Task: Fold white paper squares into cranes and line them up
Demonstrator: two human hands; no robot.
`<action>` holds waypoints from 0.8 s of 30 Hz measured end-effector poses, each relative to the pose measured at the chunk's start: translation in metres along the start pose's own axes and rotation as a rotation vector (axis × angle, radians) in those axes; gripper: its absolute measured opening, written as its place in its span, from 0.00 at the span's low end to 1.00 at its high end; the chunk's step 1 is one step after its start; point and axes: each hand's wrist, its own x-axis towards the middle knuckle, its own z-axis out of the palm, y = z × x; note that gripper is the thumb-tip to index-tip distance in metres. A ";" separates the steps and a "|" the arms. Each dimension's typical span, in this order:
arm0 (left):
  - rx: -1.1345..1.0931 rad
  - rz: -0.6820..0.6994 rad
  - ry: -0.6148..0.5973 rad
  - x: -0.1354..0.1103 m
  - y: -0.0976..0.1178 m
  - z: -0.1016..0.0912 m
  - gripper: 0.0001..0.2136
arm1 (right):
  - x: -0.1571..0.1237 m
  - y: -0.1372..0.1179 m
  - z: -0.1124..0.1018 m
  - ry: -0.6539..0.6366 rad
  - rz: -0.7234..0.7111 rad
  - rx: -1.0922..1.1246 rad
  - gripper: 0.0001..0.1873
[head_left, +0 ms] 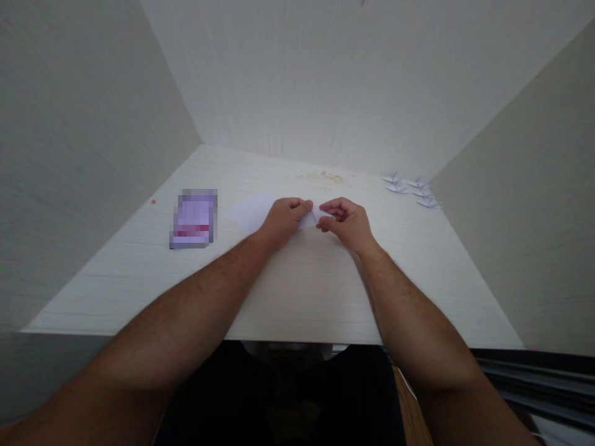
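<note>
**Pinching small folded paper, both hands**

L hand & R hand meet mid-table, fingers curled. Each grips the small folded paper betw. thumb & fingertips. The piece sits at or just above the tabletop, centre; fold shape too small to tell. White sheet lies flat by L hand, partly hidden under it. Blurred purple pack lies further left. Small folded paper figures cluster at far R corner, well apart. Faint yellowish stain near back wall.

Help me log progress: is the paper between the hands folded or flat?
Folded: the paper, pinched by left hand and right hand, shows a crease; shape unclear.
</note>
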 end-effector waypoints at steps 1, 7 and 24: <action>0.031 0.011 0.000 -0.001 0.001 0.000 0.15 | 0.000 0.000 0.000 0.012 -0.002 -0.011 0.14; 0.149 0.016 -0.050 -0.009 0.012 0.000 0.13 | 0.002 0.010 -0.002 0.085 -0.028 -0.121 0.13; -0.045 -0.010 -0.108 -0.004 0.004 0.000 0.10 | 0.002 0.005 -0.005 0.073 -0.060 -0.100 0.10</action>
